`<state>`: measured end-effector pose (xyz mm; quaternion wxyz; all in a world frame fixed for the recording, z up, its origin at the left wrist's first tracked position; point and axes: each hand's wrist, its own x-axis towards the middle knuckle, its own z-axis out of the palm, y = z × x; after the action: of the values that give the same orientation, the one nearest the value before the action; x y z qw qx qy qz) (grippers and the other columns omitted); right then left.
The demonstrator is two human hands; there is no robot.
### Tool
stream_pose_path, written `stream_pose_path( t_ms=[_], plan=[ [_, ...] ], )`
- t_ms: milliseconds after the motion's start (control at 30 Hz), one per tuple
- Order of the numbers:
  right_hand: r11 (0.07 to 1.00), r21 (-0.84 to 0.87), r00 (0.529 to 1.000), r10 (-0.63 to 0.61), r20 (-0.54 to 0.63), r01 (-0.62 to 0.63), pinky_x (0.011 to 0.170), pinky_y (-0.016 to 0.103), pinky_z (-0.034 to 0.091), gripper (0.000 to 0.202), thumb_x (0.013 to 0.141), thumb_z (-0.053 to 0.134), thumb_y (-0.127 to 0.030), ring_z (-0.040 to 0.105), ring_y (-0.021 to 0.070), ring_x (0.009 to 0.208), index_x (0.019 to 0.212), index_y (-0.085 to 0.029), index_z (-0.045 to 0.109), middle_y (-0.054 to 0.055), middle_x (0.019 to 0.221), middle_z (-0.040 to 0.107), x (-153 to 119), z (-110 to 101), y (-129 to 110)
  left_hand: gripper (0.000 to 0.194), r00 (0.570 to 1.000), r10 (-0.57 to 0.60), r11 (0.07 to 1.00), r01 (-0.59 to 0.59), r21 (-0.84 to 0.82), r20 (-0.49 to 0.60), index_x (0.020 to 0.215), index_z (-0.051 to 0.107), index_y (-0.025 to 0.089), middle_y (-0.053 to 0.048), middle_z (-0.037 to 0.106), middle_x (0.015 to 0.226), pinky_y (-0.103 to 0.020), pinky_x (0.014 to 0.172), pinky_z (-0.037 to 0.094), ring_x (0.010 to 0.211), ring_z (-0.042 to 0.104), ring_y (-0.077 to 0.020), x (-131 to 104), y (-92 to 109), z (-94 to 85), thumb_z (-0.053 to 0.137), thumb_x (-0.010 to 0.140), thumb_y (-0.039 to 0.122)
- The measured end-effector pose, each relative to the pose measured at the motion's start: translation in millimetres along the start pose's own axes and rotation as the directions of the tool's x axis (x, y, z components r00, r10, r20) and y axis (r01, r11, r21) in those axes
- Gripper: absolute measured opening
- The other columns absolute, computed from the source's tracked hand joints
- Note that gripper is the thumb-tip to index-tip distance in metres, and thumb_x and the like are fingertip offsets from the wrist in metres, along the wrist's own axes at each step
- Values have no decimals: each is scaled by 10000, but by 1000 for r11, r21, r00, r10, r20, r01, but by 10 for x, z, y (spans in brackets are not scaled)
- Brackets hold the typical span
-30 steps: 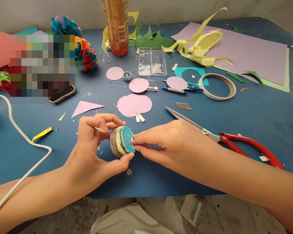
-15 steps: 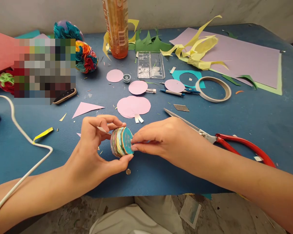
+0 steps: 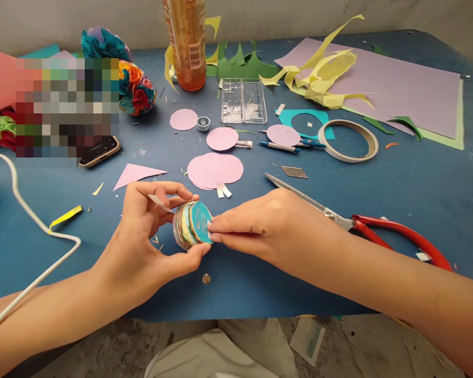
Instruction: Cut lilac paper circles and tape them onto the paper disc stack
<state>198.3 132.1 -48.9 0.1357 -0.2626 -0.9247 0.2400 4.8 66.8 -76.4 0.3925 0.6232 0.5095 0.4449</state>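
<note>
My left hand [image 3: 142,231] grips a small drum-shaped paper craft [image 3: 184,226] between thumb and fingertips. Its side shows many coloured layers, and a flat teal disc [image 3: 201,221] covers the end turned to the right. A thin white strip [image 3: 160,203] sticks out between the fingers of that hand. My right hand [image 3: 256,223] pinches a small white piece [image 3: 209,229], perhaps tape, against the right edge of the teal disc. Behind the hands lie overlapping pink paper circles [image 3: 215,170] with white tabs [image 3: 223,190] at their lower edge.
Red-handled scissors [image 3: 402,233] lie open beyond my right forearm. Farther back are a tape roll [image 3: 372,149], a blade [image 3: 294,172], a clear plastic case [image 3: 243,101] and a bottle of orange liquid [image 3: 187,47]. A white cable [image 3: 43,229] crosses my left forearm. A small metal disc [image 3: 206,279] lies near the front.
The paper craft has tilted slightly, so more of the teal disc faces me. Both hands keep their hold, and the white piece at the disc's edge shows more clearly.
</note>
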Motion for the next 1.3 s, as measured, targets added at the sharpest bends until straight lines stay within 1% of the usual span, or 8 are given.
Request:
stream_pose_path(
  t_ms=[167, 267, 400, 633, 767, 900, 1100, 1300],
  plan=[
    [1000, -14, 1000, -5, 8, 5, 565, 226, 399, 191, 857, 561, -174, 640, 119, 639, 808, -215, 741, 1, 730, 736, 5, -1, 17, 531, 1000, -23, 999, 23, -26, -2, 907, 302, 270, -22, 462, 1124, -281, 735, 563, 1009, 609, -175, 1, 8, 0, 726, 654, 74],
    [1000, -12, 1000, -8, 8, 8, 559, 228, 391, 183, 852, 568, -172, 638, 121, 635, 812, -211, 742, 4, 730, 736, 5, -11, 20, 540, 1000, -2, 1000, 1, -17, -13, 907, 303, 268, -20, 476, 1099, -270, 742, 557, 1018, 594, -165, 16, 10, 2, 728, 644, 62],
    [1000, 8, 1000, -2, 26, 2, 545, 227, 384, 159, 842, 592, -183, 635, 117, 609, 791, -207, 741, -6, 717, 738, 3, -17, 4, 556, 1000, 14, 1000, -15, -5, -17, 914, 308, 267, -22, 477, 1095, -279, 761, 557, 1026, 587, -169, 24, 10, 9, 737, 629, 57],
    [997, 57, 999, 45, 17, -46, 541, 214, 385, 107, 816, 633, -172, 617, 96, 594, 813, -200, 736, -25, 712, 733, 23, -2, 3, 544, 1000, -18, 1000, 18, -13, -17, 903, 303, 272, -25, 472, 1101, -294, 731, 568, 1010, 615, -191, 4, 14, 9, 732, 637, 71],
    [998, 62, 999, 29, 14, -30, 552, 210, 397, 88, 808, 650, -176, 617, 90, 597, 801, -201, 735, -32, 710, 731, 26, 7, 23, 546, 1000, -5, 1000, 5, 17, -2, 911, 310, 276, -24, 473, 1114, -317, 771, 571, 1042, 604, -199, 3, 5, -2, 738, 632, 83],
    [997, 72, 1000, 5, 3, -5, 573, 213, 410, 82, 806, 658, -179, 643, 105, 640, 797, -195, 737, -25, 748, 744, 22, 11, 35, 554, 1000, -9, 999, 8, 52, 5, 927, 306, 279, -18, 465, 1114, -305, 781, 572, 1058, 599, -192, 7, 7, -15, 733, 635, 80],
    [997, 79, 1000, 16, 21, -18, 564, 217, 406, 126, 827, 624, -149, 638, 104, 626, 826, -183, 745, -16, 742, 744, 24, -7, 13, 548, 1000, 11, 999, -11, 37, 6, 900, 302, 273, -21, 469, 1103, -250, 708, 570, 1045, 605, -185, 20, 5, -27, 745, 633, 93],
    [998, 64, 1000, 11, 14, -12, 575, 218, 405, 122, 831, 626, -161, 641, 110, 642, 806, -185, 744, -9, 752, 743, 13, 11, 5, 551, 1000, -23, 999, 22, 46, 17, 913, 293, 280, -22, 461, 1120, -274, 733, 562, 1044, 602, -185, 12, 18, -27, 736, 647, 89]
  ],
)
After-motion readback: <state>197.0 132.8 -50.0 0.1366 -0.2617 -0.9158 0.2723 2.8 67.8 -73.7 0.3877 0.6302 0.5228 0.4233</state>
